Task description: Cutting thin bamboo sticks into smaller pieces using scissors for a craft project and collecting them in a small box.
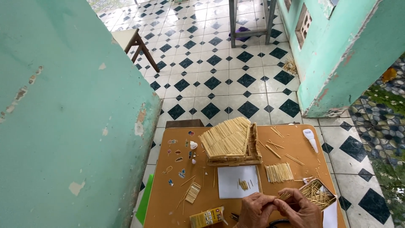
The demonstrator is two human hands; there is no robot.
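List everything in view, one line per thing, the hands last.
Table: one, orange-brown, bottom centre.
Stick house model: one, pale straw, table's far middle.
White sheet: one, in front of the model, a few sticks on it.
Loose stick row: one bundle, pale, right of the sheet.
Tray of sticks: one, by the right hand.
Glue box: one, yellow, near edge.
White tube: one, far right.
Stickers: several, left side.
Wooden stool: one, on the tiled floor.
Left hand, right hand: fingers meet over a stick.
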